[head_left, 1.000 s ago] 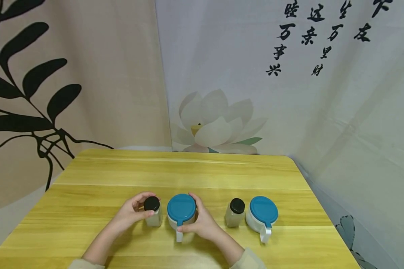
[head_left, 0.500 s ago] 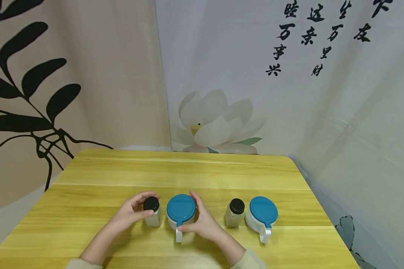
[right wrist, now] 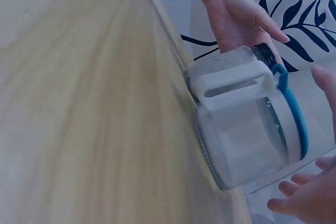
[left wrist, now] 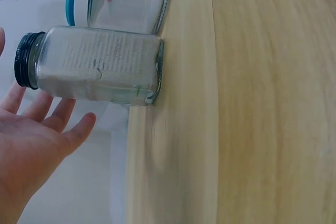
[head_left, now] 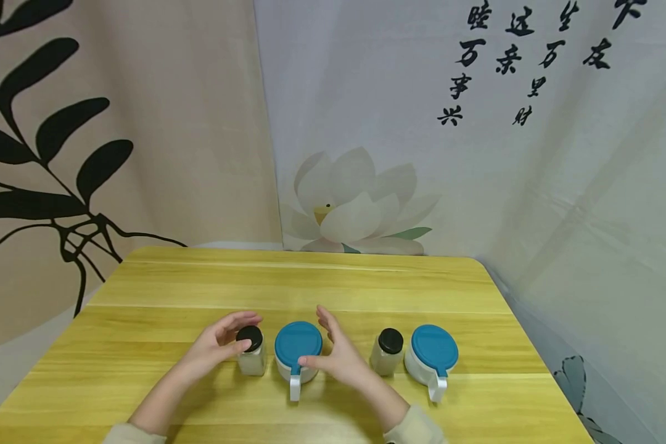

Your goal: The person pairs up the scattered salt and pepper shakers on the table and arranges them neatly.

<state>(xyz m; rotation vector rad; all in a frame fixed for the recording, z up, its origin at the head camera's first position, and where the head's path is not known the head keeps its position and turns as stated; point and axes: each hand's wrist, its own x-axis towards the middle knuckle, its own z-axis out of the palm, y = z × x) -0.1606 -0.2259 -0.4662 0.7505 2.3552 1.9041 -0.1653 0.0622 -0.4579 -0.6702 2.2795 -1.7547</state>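
Observation:
A small square glass bottle [head_left: 252, 362] with a black screw cap stands upright at the left. My left hand [head_left: 217, 343] curves loosely around its cap; in the left wrist view the fingers [left wrist: 63, 114] spread beside the bottle [left wrist: 100, 66] without gripping it. Just right of it stands a round glass jar [head_left: 298, 345] with a blue lid and a white handle. My right hand [head_left: 341, 357] is at its right side, thumb over the lid's edge. In the right wrist view its relaxed fingers [right wrist: 310, 195] stay apart from the jar [right wrist: 249, 142].
To the right stand a second black-capped bottle [head_left: 386, 354] and a second blue-lidded jar [head_left: 433, 354] with a white handle, close together. All are on a wooden table [head_left: 311, 283]. Printed cloths [head_left: 366, 123] hang behind the table's far edge.
My right hand has loosened from the blue-lidded jar, its fingers spreading away to the right. My left fingers have lifted slightly off the bottle's cap. The bottles and jars stay where they were.

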